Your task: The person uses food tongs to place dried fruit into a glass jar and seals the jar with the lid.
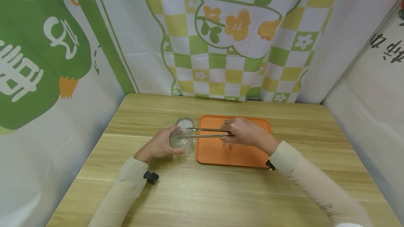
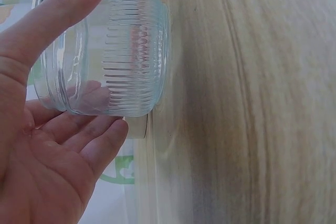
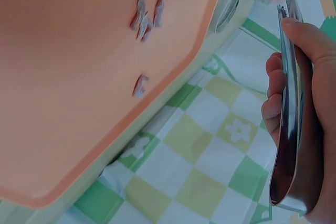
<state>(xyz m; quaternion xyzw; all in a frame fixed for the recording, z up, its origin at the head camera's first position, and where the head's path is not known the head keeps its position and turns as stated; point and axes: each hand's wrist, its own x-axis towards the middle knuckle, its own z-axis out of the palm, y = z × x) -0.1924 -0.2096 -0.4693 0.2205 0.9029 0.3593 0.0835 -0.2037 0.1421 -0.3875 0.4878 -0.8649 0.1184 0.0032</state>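
Note:
My left hand (image 1: pixel 162 143) holds a clear glass jar (image 1: pixel 181 138) from the left, thumb on the near side and fingers round the far side. In the left wrist view the ribbed jar (image 2: pixel 131 51) stands upright with its base close to the tabletop. My right hand (image 1: pixel 241 131) grips metal tongs (image 1: pixel 209 136) over the tray, pointing left. Their tips reach the jar's mouth. Several small red-and-white pieces (image 3: pixel 140 11), like wrapped sweets, lie on the orange tray (image 1: pixel 221 157); my right hand partly covers them in the head view.
Behind the jar lies a round clear lid (image 1: pixel 185 122), near the tray's left edge. The wooden table (image 1: pixel 202 192) ends at a patterned curtain (image 1: pixel 217 76) at the back, with printed cloth walls on both sides.

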